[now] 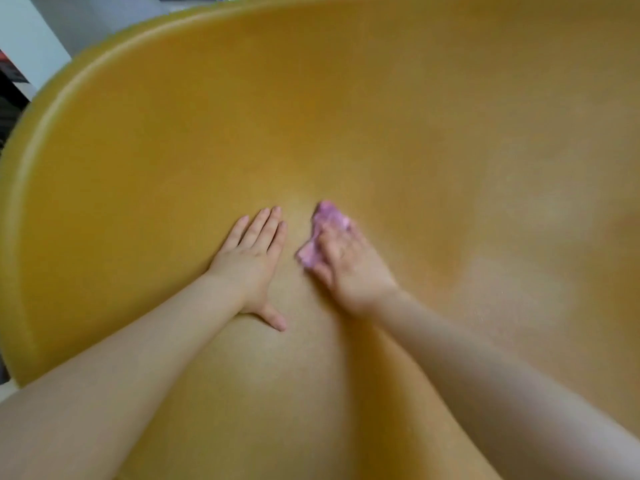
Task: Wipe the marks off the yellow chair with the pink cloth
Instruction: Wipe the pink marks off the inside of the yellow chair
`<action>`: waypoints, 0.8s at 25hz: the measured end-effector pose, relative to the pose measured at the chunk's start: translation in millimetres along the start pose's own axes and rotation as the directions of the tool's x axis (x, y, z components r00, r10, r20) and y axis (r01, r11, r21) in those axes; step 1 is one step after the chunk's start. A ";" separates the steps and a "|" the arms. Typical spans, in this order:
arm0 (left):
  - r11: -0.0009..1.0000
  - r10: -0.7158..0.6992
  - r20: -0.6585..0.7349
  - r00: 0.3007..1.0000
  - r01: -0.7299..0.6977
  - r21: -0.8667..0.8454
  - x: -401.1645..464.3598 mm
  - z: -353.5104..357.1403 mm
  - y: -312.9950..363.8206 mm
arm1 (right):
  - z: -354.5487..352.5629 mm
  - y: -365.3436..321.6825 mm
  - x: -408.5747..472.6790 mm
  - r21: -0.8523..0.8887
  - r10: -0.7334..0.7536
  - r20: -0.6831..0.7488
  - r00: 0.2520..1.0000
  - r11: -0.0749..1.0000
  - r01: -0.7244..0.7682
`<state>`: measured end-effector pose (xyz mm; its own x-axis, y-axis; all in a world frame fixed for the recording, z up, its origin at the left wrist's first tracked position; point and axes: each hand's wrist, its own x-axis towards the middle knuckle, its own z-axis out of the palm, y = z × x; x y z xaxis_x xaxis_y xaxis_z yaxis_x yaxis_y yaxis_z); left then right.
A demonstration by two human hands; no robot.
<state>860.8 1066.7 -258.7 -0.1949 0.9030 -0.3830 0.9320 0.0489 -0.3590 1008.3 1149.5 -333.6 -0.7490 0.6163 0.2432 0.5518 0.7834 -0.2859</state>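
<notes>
A person leans over a yellow chair (346, 116), whose curved plastic shell fills almost the whole view, and works a small pink cloth (320, 233) against the middle of the seat. The right hand (346, 265) lies on top of the cloth with its fingers bent over the bunched fabric, pressing it to the plastic; the hand is blurred, so how tightly the fingers close on the cloth cannot be told. Just beside it, not touching, the left hand (252, 261) rests flat on the seat, fingers straight and close together, thumb spread toward the body, holding nothing and apparently bracing the chair. Pale, cloudy patches show on the shell to the right, well apart from the cloth; whether they are the marks, a wet film or only reflected light cannot be told. The risk from here is a job left half done: the cloth is small and wadded, so each pass covers little, and patches far from the hands could be missed. The cloth could also slip out from under the fingers on the smooth plastic, and a damp cloth might smear a mark rather than lift it.
</notes>
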 end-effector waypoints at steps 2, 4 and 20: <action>1.000 -0.004 -0.013 1.000 0.004 -0.005 -0.1 6.0 3.0 | -15.9 48.6 12.9 -0.134 0.104 -0.011 0.995 0.985 -0.105; 1.000 -0.005 -0.011 1.000 0.005 -0.013 0.1 9.4 5.9 | -15.2 69.8 12.4 -0.135 0.131 -0.048 0.990 0.982 -0.136; 0.995 0.069 0.002 0.998 -0.068 -0.077 -4.4 12.6 30.4 | -13.0 66.0 -33.0 -0.300 0.204 0.160 0.966 0.942 -0.149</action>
<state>886.1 1058.8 -278.6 -0.1312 0.9033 -0.4084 0.9639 0.0199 -0.2656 1074.2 1182.0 -348.4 -0.6697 0.7421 0.0288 0.7416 0.6703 -0.0271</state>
